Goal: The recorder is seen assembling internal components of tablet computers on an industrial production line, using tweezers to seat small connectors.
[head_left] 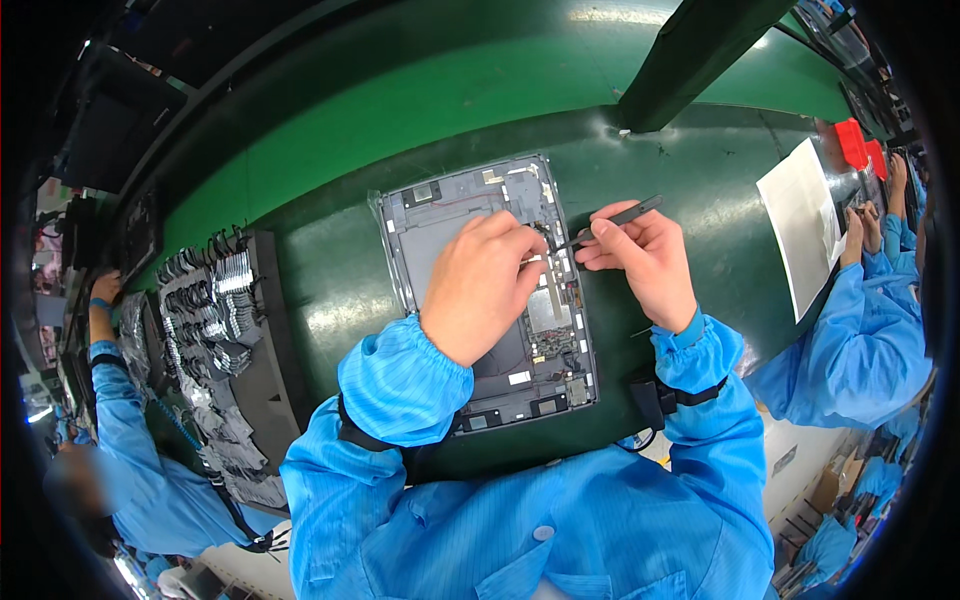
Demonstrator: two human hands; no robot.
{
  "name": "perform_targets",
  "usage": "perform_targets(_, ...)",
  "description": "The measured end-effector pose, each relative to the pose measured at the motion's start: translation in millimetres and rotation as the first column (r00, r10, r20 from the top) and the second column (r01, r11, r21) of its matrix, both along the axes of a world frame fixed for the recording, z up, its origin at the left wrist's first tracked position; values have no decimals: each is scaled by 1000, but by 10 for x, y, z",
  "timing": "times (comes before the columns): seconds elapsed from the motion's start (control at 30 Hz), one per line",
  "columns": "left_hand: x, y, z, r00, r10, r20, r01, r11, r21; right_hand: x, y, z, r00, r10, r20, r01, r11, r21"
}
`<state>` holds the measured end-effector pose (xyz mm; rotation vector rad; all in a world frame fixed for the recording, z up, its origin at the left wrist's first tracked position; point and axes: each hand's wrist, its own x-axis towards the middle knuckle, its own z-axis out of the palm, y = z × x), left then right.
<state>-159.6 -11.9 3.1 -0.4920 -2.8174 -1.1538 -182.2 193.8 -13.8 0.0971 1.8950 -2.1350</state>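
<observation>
An opened tablet-like device (418, 248) lies in front of me, its grey housing and inner circuit boards exposed. Over its middle, my left hand (482, 285) has thumb and fingers closed together near the right-hand strip of boards; what they pinch, if anything, is hidden. Just off the device's right edge, my right hand (648, 258) grips a pair of slim black tweezers (628, 213). Their narrow tip points left, close to my left fingertips; I cannot tell whether it touches the boards.
To the left stands a dark tray (275, 330) packed with rows of small silvery parts with black cables (215, 310). A white sheet (800, 230) and a red bin (851, 143) lie right. A dark post (690, 65) rises beyond the device. Co-workers in blue sit on both sides.
</observation>
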Motion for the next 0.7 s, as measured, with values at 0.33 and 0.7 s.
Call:
perform_targets(0.33, -57, 43, -94, 1000, 15, -27, -14, 998, 58, -5, -7, -3, 999, -30, 36, 32, 998, -46)
perform_targets(0.7, -63, 59, -108, 998, 62, -24, -61, 997, 52, -3, -15, -9, 999, -37, 12, 38, 999, -28)
